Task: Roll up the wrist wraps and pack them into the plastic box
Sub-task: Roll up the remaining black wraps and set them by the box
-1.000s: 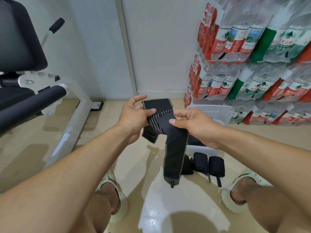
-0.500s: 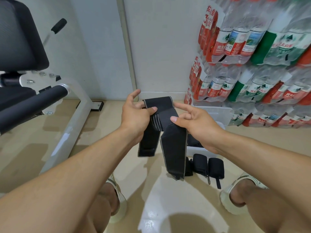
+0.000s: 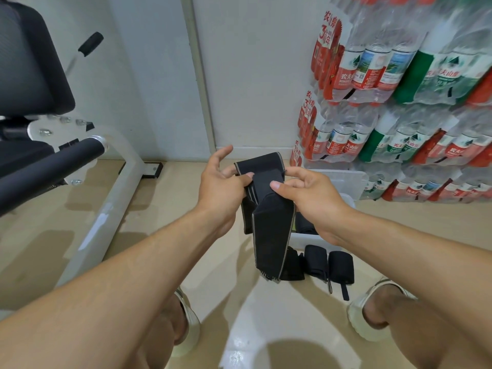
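The right hand (image 3: 306,193) now pinches the fold of the wrist wrap (image 3: 269,217) with thumb and fingers, where a moment ago its fingers were spread. The left hand (image 3: 221,187) pinches the far end. Rolling looks about to begin, above the plastic box (image 3: 343,179); rolled wraps (image 3: 328,263) lie nearer.

Matt black cloth wrist wrap (image 3: 270,235), translucent plastic box (image 3: 343,182), glossy smooth floor (image 3: 266,328).

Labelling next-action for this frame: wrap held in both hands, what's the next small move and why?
Probably start turning the top end over into a roll: both the left hand and right hand pinch the wrist wrap near its top, and its long tail hangs unrolled above the plastic box.
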The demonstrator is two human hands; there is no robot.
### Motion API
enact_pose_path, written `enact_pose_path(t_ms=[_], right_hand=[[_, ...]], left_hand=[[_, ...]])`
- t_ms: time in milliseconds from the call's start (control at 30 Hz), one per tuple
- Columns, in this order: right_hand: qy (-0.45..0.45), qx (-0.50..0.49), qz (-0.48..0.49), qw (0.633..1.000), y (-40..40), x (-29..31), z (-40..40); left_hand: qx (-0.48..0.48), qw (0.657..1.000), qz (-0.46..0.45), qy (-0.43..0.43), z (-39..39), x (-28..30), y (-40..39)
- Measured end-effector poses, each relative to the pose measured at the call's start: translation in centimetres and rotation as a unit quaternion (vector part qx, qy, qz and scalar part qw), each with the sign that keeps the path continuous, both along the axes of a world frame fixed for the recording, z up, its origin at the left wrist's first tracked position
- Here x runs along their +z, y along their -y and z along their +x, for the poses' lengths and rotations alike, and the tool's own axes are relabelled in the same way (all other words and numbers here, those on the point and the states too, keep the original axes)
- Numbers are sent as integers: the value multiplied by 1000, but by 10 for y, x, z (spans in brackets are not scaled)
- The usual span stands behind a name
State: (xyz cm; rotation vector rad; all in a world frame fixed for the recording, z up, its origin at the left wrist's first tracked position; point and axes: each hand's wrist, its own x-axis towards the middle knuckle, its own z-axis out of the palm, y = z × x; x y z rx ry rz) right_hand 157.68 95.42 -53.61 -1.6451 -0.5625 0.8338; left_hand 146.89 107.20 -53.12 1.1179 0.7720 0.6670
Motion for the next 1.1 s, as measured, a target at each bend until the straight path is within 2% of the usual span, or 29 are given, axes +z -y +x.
enact_pose_path(t_ms=[400, 567, 700, 967, 1100], right_hand=[[-1, -32, -13, 999, 2, 0, 2], [-22, -29, -16, 999, 4, 4, 3], [8, -19, -27, 999, 5, 8, 10], [18, 13, -37, 999, 8, 10, 16], [26, 111, -73, 991, 10, 14, 13]], left_hand=[[-46, 998, -48, -5, -1, 2, 5], [-46, 998, -9, -35, -1, -1, 10], [-37, 998, -26, -33, 0, 2, 11], [-34, 997, -64, -34, 5, 1, 18], [4, 989, -141, -38, 6, 0, 6]])
